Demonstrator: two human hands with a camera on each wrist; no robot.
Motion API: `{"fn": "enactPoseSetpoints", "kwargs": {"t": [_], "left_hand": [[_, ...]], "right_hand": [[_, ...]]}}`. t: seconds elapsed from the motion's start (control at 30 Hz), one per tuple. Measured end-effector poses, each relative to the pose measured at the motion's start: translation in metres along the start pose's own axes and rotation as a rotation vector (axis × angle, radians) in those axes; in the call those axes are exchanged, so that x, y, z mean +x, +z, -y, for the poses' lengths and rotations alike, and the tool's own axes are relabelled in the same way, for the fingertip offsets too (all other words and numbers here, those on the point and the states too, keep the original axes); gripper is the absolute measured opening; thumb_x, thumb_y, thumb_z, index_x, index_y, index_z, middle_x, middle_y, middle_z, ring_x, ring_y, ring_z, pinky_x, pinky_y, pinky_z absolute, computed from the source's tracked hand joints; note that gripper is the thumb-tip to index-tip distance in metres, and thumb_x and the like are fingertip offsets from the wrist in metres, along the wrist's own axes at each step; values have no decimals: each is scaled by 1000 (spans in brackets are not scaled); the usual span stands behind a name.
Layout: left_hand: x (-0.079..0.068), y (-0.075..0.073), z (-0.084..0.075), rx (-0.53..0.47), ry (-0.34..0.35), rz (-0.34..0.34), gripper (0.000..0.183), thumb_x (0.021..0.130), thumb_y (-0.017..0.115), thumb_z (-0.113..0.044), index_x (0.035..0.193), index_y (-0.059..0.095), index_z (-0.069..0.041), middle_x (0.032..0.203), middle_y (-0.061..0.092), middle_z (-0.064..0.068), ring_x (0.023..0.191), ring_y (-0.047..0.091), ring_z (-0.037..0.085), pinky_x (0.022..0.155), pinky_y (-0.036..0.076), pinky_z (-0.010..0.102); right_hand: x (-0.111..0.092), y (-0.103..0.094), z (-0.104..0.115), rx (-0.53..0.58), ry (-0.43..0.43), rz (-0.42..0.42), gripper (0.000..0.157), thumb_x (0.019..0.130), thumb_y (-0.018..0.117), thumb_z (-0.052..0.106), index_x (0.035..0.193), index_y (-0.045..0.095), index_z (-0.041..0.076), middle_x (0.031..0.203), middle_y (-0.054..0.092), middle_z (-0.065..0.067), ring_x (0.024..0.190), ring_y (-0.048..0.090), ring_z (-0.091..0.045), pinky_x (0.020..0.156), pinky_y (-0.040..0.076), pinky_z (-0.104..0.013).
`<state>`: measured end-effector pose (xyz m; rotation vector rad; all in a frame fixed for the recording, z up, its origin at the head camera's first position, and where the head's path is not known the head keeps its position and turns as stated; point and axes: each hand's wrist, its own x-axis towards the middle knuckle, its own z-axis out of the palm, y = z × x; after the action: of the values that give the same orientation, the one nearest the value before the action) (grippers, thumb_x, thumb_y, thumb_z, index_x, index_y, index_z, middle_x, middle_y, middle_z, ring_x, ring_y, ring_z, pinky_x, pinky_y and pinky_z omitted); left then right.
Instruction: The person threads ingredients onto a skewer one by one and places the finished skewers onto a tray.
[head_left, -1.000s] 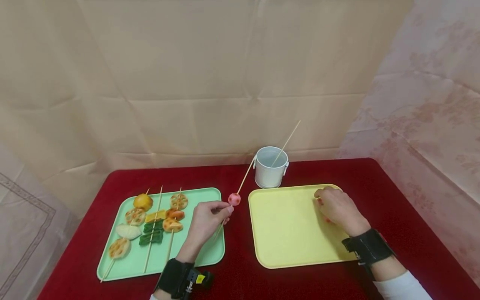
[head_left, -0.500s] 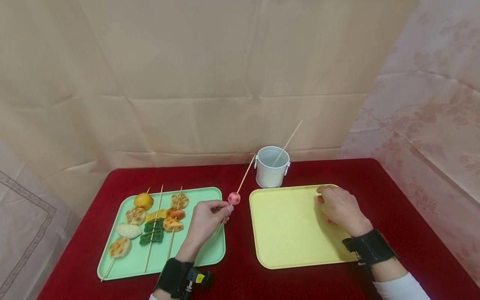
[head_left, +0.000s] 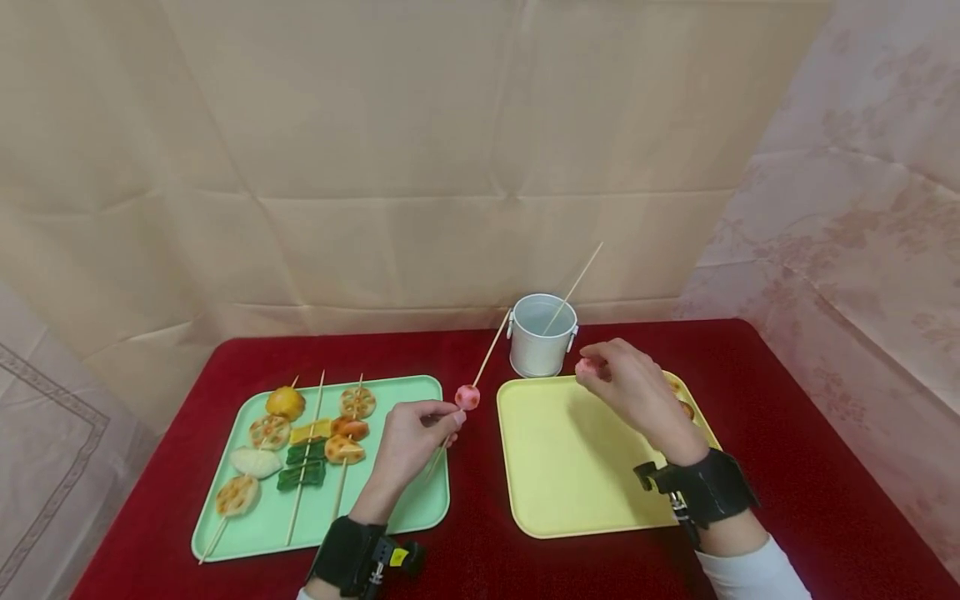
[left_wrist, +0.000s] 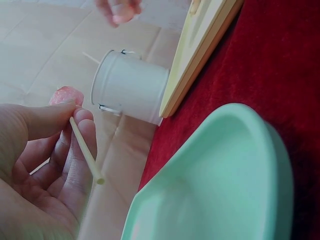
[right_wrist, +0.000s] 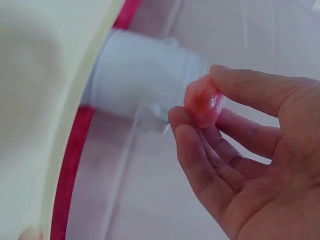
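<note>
Between thumb and fingers, my left hand pinches a thin wooden skewer that slants up to the right. One pink ball with brownish spots is threaded on it, just above the fingertips. In the left wrist view the skewer's blunt end sticks out below the thumb. My right hand is raised over the yellow tray and pinches a second pink ball between thumb and fingertips. That ball is apart from the skewer.
A white metal bucket with one skewer in it stands behind the trays. The green tray at left bears loaded skewers with lotus slices and green vegetable. Small brownish pieces lie at the yellow tray's right side.
My right hand has lifted from the yellow tray's right side and moved left with a pink ball, uncovering brownish pieces there. The left hand with its skewer stays in place.
</note>
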<state>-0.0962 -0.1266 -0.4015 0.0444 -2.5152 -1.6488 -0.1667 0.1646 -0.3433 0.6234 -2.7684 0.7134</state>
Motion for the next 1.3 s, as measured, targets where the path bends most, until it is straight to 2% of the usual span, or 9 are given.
{"fn": "enactPoseSetpoints", "kwargs": {"t": [0.17, 0.33, 0.63, 0.77, 0.87, 1.07, 1.17, 1.3], "left_hand": [[-1, -1, -1, 0, 3, 1, 16, 83, 75, -18, 91, 77, -4, 65, 67, 2, 56, 62, 12, 53, 50, 26], [-1, -2, -1, 0, 4, 4, 15, 83, 74, -18, 91, 77, -4, 65, 67, 1, 57, 62, 12, 53, 50, 26], [-1, -2, 0, -26, -3, 39, 16, 83, 74, -18, 91, 76, -4, 69, 68, 6, 58, 62, 12, 54, 51, 26], [-1, -2, 0, -60, -1, 73, 17, 83, 75, -18, 91, 76, -3, 74, 70, 10, 59, 63, 13, 58, 55, 35], [-1, -4, 0, -71, 2, 99, 19, 82, 75, -20, 91, 76, -4, 73, 70, 8, 60, 63, 14, 60, 55, 38], [-2, -8, -1, -38, 17, 129, 17, 83, 75, -22, 91, 77, -7, 72, 69, 2, 62, 64, 13, 58, 53, 31], [-2, -8, 0, -23, 29, 139, 15, 83, 75, -21, 91, 77, -8, 72, 69, 2, 62, 63, 12, 57, 52, 28], [-2, -8, 1, -12, 40, 149, 15, 83, 75, -22, 90, 77, -8, 72, 69, 3, 62, 64, 12, 57, 51, 27]], "right_hand": [[9, 4, 18, 59, -8, -4, 32, 85, 73, 23, 108, 70, 1, 99, 62, -10, 86, 56, -23, 75, 52, -39], [12, 10, 26, 131, -11, -13, 30, 83, 74, 22, 106, 70, 3, 96, 60, -8, 86, 60, -21, 77, 54, -38], [13, 23, 28, 262, 58, -9, 28, 83, 74, 24, 104, 65, 8, 92, 67, -4, 85, 65, -19, 78, 55, -37], [14, 26, 26, 311, 68, -17, 33, 82, 75, 24, 108, 64, 7, 97, 68, -5, 87, 67, -18, 78, 55, -36], [16, 27, 25, 352, 62, -21, 40, 82, 75, 24, 114, 63, 4, 101, 67, -7, 88, 67, -19, 79, 55, -35], [17, 29, 25, 381, 60, -19, 40, 83, 74, 22, 118, 66, 5, 101, 66, -7, 88, 67, -20, 78, 55, -34], [17, 29, 24, 420, 89, -16, 39, 85, 72, 30, 117, 68, 7, 100, 67, -4, 88, 67, -19, 78, 55, -34], [16, 30, 20, 499, 165, -18, 45, 84, 68, 48, 114, 70, 13, 100, 70, -1, 89, 65, -17, 78, 54, -35]]}}
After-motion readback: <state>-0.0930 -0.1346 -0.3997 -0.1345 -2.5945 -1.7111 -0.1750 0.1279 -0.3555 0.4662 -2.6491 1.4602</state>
